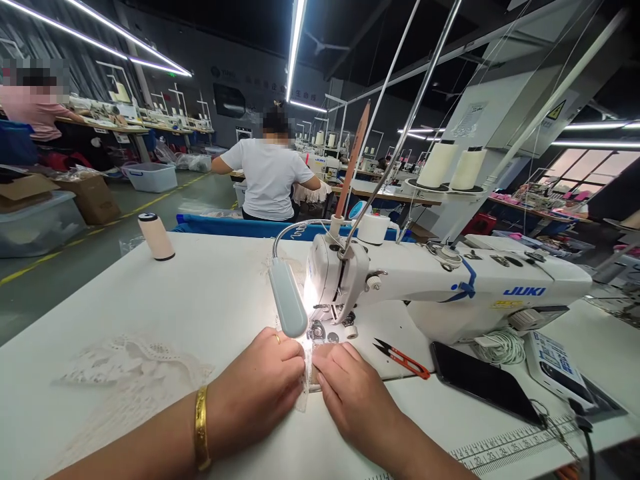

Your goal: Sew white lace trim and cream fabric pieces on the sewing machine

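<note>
My left hand [260, 377], with a gold bracelet and a ring, is closed at the edge of a narrow white lace strip [303, 395] just in front of the sewing machine [380, 267]. Close beside it, my right hand [357, 400] pinches a small beige piece [316, 377] that lies against the lace. The lace runs up towards the lit needle area, where the grey lamp head [289, 300] partly covers it. More white lace [140, 360] is spread on the table left of my left forearm.
Orange thread snips [407, 360] and a black phone [485, 381] lie right of my right hand. A coiled white cable [503, 348] and a control box [559, 367] sit beyond. A peach thread cone [157, 237] stands at the far left. A person in white [269, 177] sits ahead.
</note>
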Demonstrator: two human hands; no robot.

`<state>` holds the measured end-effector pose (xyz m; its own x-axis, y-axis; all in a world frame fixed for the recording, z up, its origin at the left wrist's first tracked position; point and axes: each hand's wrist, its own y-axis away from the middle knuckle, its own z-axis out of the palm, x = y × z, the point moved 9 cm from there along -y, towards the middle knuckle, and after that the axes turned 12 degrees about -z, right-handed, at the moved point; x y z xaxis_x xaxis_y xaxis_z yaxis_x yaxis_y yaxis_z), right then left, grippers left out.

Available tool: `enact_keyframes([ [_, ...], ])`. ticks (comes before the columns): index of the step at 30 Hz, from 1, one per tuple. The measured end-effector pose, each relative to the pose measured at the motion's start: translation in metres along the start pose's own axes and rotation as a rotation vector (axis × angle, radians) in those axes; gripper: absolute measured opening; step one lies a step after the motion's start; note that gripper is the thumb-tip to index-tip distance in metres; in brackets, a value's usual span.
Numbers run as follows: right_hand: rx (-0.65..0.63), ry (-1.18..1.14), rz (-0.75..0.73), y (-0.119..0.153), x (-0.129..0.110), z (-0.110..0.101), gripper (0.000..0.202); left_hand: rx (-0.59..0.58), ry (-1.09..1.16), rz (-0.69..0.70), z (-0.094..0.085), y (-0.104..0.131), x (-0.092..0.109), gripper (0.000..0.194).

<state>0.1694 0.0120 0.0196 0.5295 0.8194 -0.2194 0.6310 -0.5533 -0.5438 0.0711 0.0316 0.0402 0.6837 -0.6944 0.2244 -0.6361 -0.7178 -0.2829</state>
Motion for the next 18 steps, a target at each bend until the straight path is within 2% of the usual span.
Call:
enact_keyframes([
  [5, 0.022, -0.034, -0.020, 0.001, -0.002, -0.001, 0.024, 0.061, 0.028, -0.026, 0.004, 0.002, -0.003, 0.022],
  [9, 0.019, -0.050, -0.061, 0.001, -0.007, -0.003, 0.023, 0.019, 0.108, -0.077, 0.003, -0.001, -0.011, 0.020],
  [13, -0.013, -0.046, -0.092, 0.000, -0.012, -0.004, 0.024, -0.018, 0.094, -0.074, 0.003, -0.001, -0.011, 0.017],
  [18, 0.007, -0.068, -0.071, 0.000, -0.009, -0.006, 0.022, 0.061, 0.075, -0.028, 0.000, -0.002, -0.008, 0.020],
])
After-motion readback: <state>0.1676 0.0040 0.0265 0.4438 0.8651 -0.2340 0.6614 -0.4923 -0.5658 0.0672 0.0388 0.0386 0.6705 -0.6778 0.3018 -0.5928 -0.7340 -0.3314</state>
